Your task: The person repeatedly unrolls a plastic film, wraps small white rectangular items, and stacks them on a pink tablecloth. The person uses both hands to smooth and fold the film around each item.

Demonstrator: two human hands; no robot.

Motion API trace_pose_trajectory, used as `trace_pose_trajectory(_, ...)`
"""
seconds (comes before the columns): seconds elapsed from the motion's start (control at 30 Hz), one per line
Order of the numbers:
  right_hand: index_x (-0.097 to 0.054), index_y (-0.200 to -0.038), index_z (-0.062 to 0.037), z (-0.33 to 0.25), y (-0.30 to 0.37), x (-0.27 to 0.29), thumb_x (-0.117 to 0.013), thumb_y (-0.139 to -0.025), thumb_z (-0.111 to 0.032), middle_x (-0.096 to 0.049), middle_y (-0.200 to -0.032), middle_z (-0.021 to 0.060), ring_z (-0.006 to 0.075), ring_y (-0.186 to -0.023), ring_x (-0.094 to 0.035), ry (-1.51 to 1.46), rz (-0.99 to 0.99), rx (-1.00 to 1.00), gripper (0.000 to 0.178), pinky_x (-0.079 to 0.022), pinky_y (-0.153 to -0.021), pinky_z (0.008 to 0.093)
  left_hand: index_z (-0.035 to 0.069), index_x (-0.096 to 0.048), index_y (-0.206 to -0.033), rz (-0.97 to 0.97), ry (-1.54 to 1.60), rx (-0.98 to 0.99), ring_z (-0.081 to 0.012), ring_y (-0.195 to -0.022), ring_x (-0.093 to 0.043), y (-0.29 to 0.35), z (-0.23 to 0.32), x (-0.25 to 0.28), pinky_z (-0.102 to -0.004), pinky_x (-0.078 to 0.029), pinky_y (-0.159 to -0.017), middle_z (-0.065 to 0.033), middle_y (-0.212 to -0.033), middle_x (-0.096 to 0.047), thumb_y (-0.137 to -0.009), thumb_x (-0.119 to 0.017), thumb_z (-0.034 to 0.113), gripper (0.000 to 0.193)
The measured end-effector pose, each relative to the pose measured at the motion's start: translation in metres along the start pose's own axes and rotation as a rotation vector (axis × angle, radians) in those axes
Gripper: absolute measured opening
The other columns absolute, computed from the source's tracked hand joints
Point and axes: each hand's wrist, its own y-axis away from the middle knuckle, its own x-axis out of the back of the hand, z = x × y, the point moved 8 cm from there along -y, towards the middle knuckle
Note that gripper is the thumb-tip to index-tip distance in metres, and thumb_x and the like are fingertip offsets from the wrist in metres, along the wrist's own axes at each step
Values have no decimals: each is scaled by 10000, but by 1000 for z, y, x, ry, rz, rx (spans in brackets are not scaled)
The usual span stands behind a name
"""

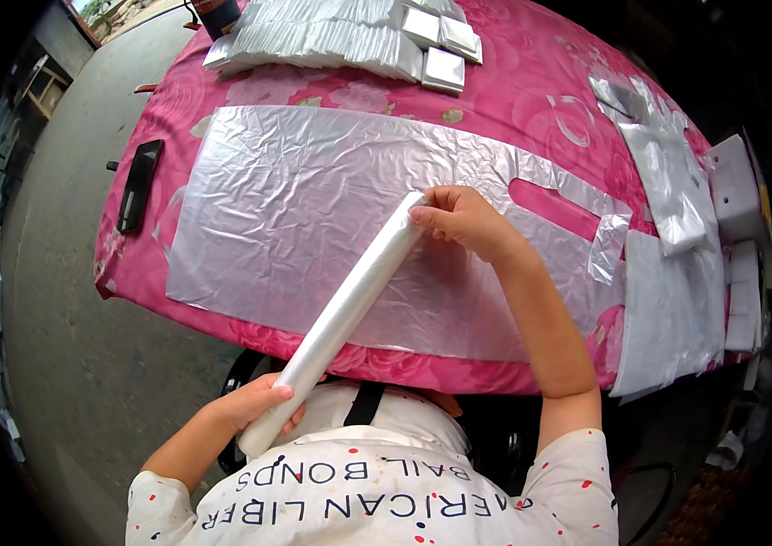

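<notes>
A long roll of thin whitish plastic film (340, 314) runs slantwise from my lap up over the table. My left hand (263, 407) is wrapped round its lower end, near my body. At the upper end, my right hand (459, 220) pinches the tip between thumb and fingers. Beneath the roll, a large translucent plastic bag (286, 200) lies spread flat and wrinkled on the table. Its right end has a long cut-out opening between two handle strips.
A pink flowered cloth covers the table (513, 55). At the back stand rows of folded white packets (322, 45). A black phone (140, 187) lies at the left edge. Stacked plastic bags (672, 300) and white boxes (736, 187) sit on the right.
</notes>
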Motion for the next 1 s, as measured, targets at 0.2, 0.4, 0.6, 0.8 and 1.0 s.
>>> trace_pose_trajectory(0.2,-636,-851,-14,4,4,17,-635,-838,-152,-572,-685,-19,33,-571,-473,-48,133,36,139,-380,-517,169,9,-401,-1264,1,-44,-49,-115,-635,-576,3,9,7,-265,-507,-616,-73,-798,-586,-751,-661,505,759)
trace_pose_trajectory(0.4,-621,-865,-25,12,12,125,-606,-862,-138,-533,-662,-36,31,-555,-445,12,466,142,113,-364,-510,179,-26,-436,-1246,46,-86,73,-125,-667,-591,16,-1,15,-255,-490,-644,-93,-827,-608,-731,-681,477,760)
trace_pose_trajectory(0.6,-622,-847,-40,23,52,228,-594,-867,-158,-542,-675,-31,35,-587,-458,63,745,242,123,-378,-532,185,-26,-486,-1210,-38,-233,206,-150,-875,-587,41,-22,46,-268,-470,-766,-103,-961,-615,-761,-708,296,596)
trace_pose_trajectory(0.8,-624,-864,-25,24,46,209,-603,-865,-150,-549,-690,-26,39,-591,-465,38,666,293,126,-383,-538,181,-4,-563,-1090,-142,-605,308,-127,-902,-563,35,8,36,-278,-446,-812,-52,-958,-620,-776,-709,231,419)
trace_pose_trajectory(1.0,-630,-884,-10,2,9,143,-603,-868,-150,-555,-698,-28,37,-609,-467,33,488,309,144,-389,-555,181,51,-598,-1073,-111,-1395,-18,-273,-853,-626,-10,136,-34,-337,-478,-738,-123,-903,-646,-680,-764,293,491)
